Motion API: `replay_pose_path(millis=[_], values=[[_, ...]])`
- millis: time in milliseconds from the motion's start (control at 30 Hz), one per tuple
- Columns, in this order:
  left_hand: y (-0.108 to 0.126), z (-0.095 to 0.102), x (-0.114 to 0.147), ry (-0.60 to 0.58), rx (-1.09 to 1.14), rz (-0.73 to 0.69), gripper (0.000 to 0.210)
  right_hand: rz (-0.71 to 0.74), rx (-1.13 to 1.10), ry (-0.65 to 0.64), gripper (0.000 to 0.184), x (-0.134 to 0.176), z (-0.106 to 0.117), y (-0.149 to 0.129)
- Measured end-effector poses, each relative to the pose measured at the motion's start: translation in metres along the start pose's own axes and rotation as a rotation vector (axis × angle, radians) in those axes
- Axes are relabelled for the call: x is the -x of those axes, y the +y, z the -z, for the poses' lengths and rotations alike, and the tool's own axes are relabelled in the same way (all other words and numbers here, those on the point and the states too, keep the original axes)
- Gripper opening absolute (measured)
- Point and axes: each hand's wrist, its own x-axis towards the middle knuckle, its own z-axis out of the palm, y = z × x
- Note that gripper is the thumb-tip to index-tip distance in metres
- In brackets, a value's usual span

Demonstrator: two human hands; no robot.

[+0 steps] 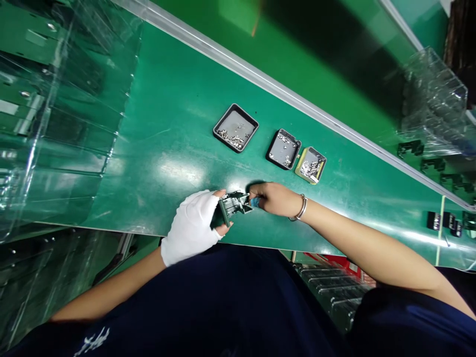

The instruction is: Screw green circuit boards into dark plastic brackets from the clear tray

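Observation:
My left hand [197, 218], in a white glove with bare fingertips, is closed around a dark green moulded plastic part [235, 203]. The part has an open frame with slots and sits just above the front edge of the bench. My right hand [273, 198], bare with a metal bracelet at the wrist, is closed in a pinch at the right end of that part. Something blue [255, 202] shows at its fingers. What the fingertips hold, if anything, is too small to make out.
On the green bench [171, 129] stand a square tray [217, 133], a second dark tray [268, 156] and a yellow-edged tray [299, 171], each with small shiny metal pieces. Clear plastic trays [85, 114] line the left. A metal rail [230, 64] runs behind. Black parts [433, 220] lie at right.

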Motion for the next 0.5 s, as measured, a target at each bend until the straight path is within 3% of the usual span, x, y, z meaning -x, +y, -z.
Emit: replay_pose_path(millis=[333,433,500], values=[[-0.003,-0.001,0.0,0.017,0.023,-0.006,0.057,-0.081,0.071,0.031,0.029,-0.004,-0.003,-0.008],[-0.004,-0.001,0.001,0.017,0.061,0.013,0.052,0.0,0.004,0.044,0.032,0.0,-0.004,0.003],[-0.004,-0.002,0.003,0.029,0.118,0.028,0.049,0.109,-0.036,0.159,0.034,0.006,-0.007,0.012]])
